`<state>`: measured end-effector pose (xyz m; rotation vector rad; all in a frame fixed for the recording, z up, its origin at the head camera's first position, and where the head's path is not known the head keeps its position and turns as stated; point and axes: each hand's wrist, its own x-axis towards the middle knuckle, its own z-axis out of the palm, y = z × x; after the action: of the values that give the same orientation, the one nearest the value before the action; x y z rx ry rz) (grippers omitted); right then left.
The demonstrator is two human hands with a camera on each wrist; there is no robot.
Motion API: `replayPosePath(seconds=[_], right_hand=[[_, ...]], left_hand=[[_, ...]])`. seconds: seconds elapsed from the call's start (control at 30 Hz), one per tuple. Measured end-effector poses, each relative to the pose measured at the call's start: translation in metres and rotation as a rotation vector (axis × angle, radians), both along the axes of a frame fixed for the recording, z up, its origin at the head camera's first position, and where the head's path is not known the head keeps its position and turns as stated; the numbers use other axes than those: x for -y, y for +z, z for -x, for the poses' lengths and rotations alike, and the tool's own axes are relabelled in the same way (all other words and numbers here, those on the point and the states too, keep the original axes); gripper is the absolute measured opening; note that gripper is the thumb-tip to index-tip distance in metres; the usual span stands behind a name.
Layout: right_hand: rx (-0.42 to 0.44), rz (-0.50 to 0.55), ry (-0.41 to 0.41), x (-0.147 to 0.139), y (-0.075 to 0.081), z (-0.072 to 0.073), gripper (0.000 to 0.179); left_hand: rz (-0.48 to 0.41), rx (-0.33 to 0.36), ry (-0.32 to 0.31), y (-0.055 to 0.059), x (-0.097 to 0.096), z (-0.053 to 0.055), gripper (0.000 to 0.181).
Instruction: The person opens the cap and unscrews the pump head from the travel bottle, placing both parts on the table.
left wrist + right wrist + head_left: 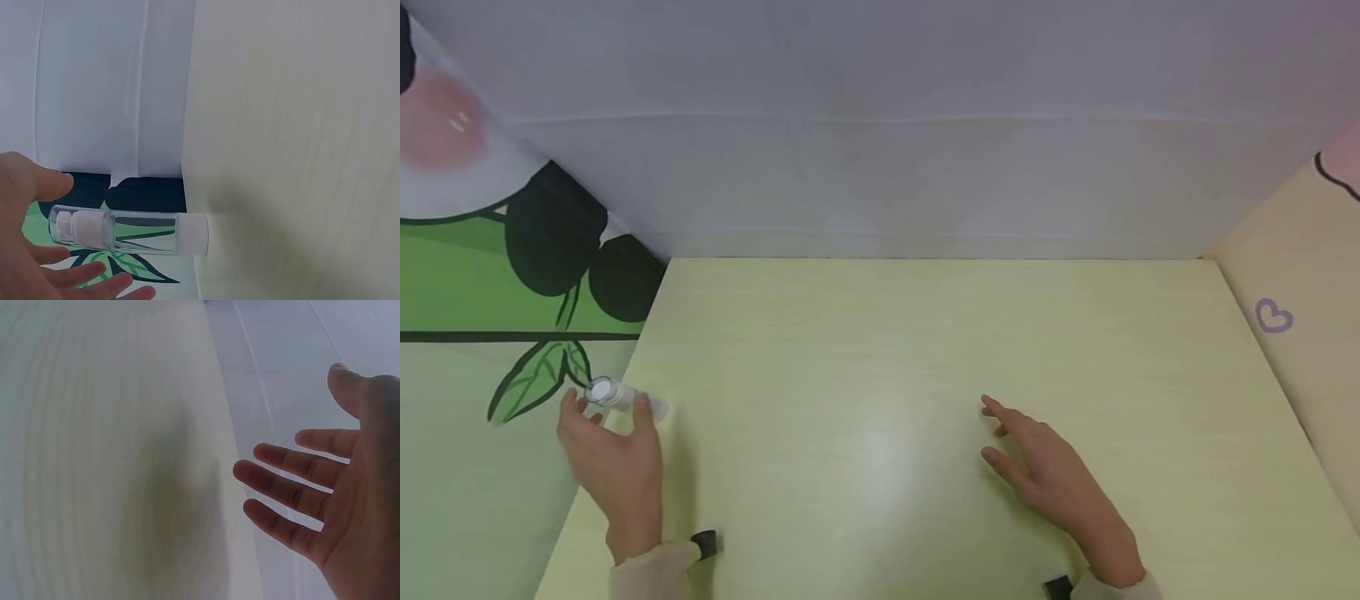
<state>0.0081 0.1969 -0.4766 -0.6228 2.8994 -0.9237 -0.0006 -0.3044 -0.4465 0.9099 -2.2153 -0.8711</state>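
Observation:
A small clear pump bottle with a white pump head, a transparent cap and a white base stands upright near the table's left edge. In the head view the same bottle shows between the thumb and fingers of my left hand. The left wrist view has a gap between that thumb and the cap, and the fingers of the left hand are spread, not wrapped round the bottle. Over the right half of the table, my right hand hovers with nothing in it, its fingers extended and apart.
The pale wooden table reaches back to a plain grey-white cloth wall. A panel printed with green and black shapes borders the left side. On the right is a cream panel with a purple heart.

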Motion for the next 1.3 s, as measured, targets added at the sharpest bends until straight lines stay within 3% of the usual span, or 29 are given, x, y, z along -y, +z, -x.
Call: replayPosePath(seconds=[0.17,0.43,0.87,1.17,1.3], right_hand=[[-0.001,0.01,0.021,0.004,0.003,0.0,0.059],[-0.001,0.03,0.052,0.01,0.006,0.001,0.055],[-0.037,0.041,0.085,0.013,0.0,-0.002,0.055],[-0.072,0.035,0.102,0.014,-0.002,-0.001,0.059],[-0.091,0.03,0.11,0.015,-0.001,0.0,0.06]], left_hand=[[0.003,0.001,0.004,-0.001,0.005,0.005,0.062],[0.034,-0.053,-0.021,-0.004,0.009,0.01,0.054],[0.087,-0.057,-0.016,-0.009,0.013,0.01,0.044],[0.023,-0.076,-0.035,-0.003,0.007,0.008,0.043],[-0.018,-0.091,-0.071,0.0,-0.001,0.008,0.043]])
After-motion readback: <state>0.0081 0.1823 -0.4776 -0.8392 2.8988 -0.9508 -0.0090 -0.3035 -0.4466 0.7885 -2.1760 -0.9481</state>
